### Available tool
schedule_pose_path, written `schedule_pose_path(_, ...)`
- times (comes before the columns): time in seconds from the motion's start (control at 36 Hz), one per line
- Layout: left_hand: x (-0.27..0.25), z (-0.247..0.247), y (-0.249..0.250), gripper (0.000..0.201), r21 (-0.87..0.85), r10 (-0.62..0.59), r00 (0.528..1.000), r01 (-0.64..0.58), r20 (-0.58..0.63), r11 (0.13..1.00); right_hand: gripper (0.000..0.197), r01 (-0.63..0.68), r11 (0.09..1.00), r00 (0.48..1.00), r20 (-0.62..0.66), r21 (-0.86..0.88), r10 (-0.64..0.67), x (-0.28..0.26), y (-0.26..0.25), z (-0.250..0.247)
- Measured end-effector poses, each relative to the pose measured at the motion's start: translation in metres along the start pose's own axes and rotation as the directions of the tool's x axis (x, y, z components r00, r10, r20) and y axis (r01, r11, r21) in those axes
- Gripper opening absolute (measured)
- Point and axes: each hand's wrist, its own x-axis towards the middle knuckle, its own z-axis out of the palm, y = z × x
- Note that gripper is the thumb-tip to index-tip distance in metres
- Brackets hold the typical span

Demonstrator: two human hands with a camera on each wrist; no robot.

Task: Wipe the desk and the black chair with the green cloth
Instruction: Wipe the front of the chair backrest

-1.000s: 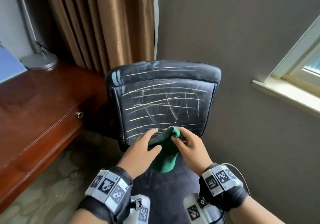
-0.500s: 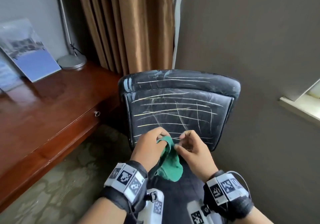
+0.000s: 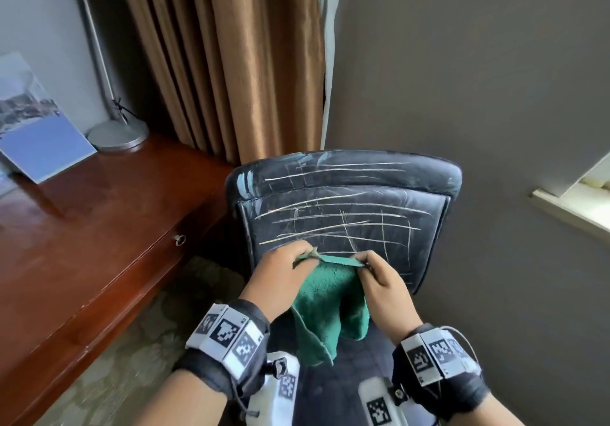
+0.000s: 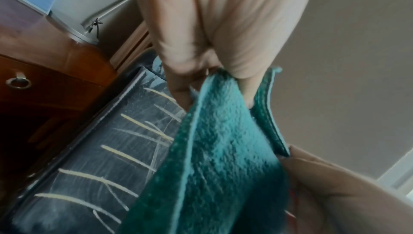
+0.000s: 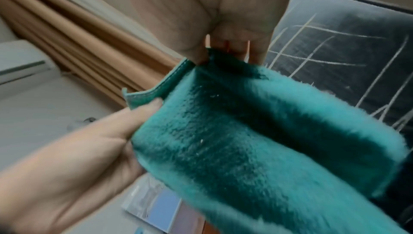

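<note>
The left hand's fingers [image 4: 175, 82] and thumb are pressed together on one top corner of the green cloth [image 3: 330, 303], pinching it. The right hand's fingers [image 5: 260, 50] pinch the other end of the same hemmed edge. The left hand [image 3: 280, 280] and right hand [image 3: 383, 283] draw that edge almost straight between them. The rest of the cloth hangs down in loose folds. It is a thick, fluffy pile fabric with a stitched border. The right wrist view shows pale specks of lint on its nap, which the head view does not.

The cloth hangs in front of the lower backrest of the black chair [image 3: 346, 201], above the seat. Whether its bottom fold touches the seat cannot be told. The backrest is glossy, leather-like and padded, with rounded corners and a piped seam. Pale, chalky lines cross it in a rough grid.

Grey bands [image 3: 227, 330] printed with black-and-white square markers wrap both wrists.

Left of the chair stands the polished red-brown wooden worktop [image 3: 82, 227]. Its drawer [image 3: 158, 254] is closed behind a small metal ring pull [image 3: 180, 239], so its contents are hidden. At the back of the worktop, a round silver lamp base [image 3: 118, 133] sits beside a photo print [image 3: 36, 135] leaning against the wall. Pleated tan curtains [image 3: 231, 62] hang behind the chair. A grey wall [image 3: 478, 79] and a pale window sill [image 3: 567, 207] lie to the right, and patterned carpet [image 3: 132, 343] covers the floor.
</note>
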Motion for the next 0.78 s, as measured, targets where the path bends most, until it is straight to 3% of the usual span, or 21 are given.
schedule_pose_path(0.11, 0.005, -0.016, -0.011, 0.02, 0.013, -0.007, 1.0, 0.006, 0.017, 1.0, 0.016, 0.093, 0.987, 0.993, -0.06, -0.13, -0.101, 0.011, -0.009, 0.004)
schedule_pose_path(0.25, 0.006, -0.032, -0.024, 0.01, -0.015, 0.002, 0.998, -0.003, -0.064, 1.0, 0.005, 0.186, 0.924, 0.978, -0.031, -0.335, -0.208, 0.015, -0.012, 0.008)
schedule_pose_path(0.42, 0.01, -0.05, -0.052, 0.018, -0.071, -0.047, 0.987, 0.037, -0.151, 0.997, 0.048, 0.258, 0.927, 0.952, 0.233, -0.272, -0.196, 0.014, -0.011, 0.027)
schedule_pose_path(0.56, 0.015, -0.064, -0.069, 0.011, -0.029, -0.066, 0.987, 0.062, -0.148, 0.998, 0.032, 0.407, 0.859, 0.91, 0.225, -0.31, -0.349, 0.025, -0.007, 0.049)
schedule_pose_path(0.64, 0.02, -0.073, -0.073, 0.023, -0.026, -0.065, 0.987, 0.062, -0.144, 0.998, 0.027, 0.47, 0.797, 0.882, 0.245, -0.381, -0.402, 0.035, -0.011, 0.059)
schedule_pose_path(0.78, 0.035, -0.087, -0.079, 0.017, -0.048, -0.055, 0.985, 0.048, -0.166, 0.998, 0.027, 0.409, 0.806, 0.913, 0.177, -0.429, -0.369, 0.056, -0.015, 0.072)
